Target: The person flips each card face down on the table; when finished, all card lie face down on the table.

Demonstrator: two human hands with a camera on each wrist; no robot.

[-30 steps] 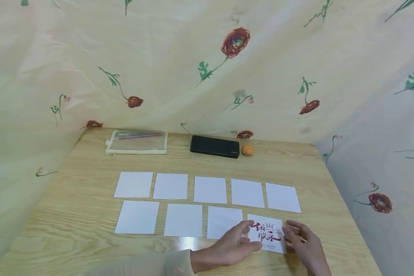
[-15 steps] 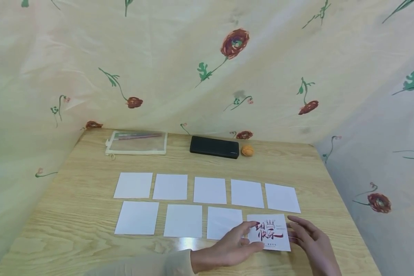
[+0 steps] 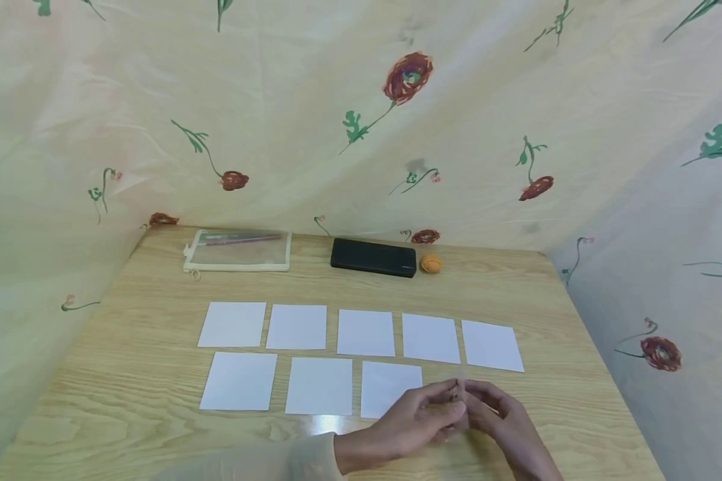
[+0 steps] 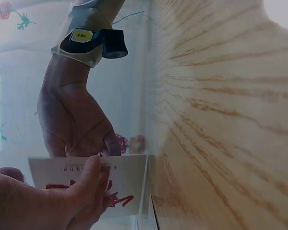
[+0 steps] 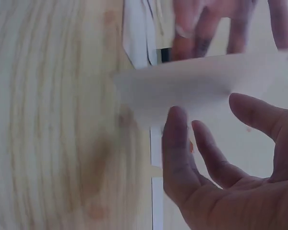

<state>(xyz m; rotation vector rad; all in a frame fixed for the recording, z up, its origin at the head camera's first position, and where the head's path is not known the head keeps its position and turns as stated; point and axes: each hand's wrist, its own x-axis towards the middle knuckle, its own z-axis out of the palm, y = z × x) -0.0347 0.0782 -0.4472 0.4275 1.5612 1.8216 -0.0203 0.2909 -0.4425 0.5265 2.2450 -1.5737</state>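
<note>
Both hands hold a square greeting card upright, edge-on to the head view. The card (image 3: 464, 413) carries red lettering on the side toward the left hand, as the card (image 4: 130, 175) shows in the left wrist view. My left hand (image 3: 412, 424) has its thumb and fingers at that printed face. On the other side, my right hand (image 3: 499, 424) holds the card with bent fingertips at its plain white back (image 5: 173, 91). Some fingertips of each hand are hidden behind the card. Left of the hands lies a blank white card (image 3: 390, 387).
Two rows of white cards lie on the wooden table (image 3: 138, 374), such as the far-right card (image 3: 492, 345). Along the back are a clear zip pouch (image 3: 241, 252) with a pen inside, a black case (image 3: 373, 257) and a small orange ball (image 3: 431, 263). Flowered cloth (image 3: 277, 133) hangs behind.
The printed card was flat on the table, then tilted up at its right side, and now stands on edge. My right hand has moved left with it, close against my left hand.
</note>
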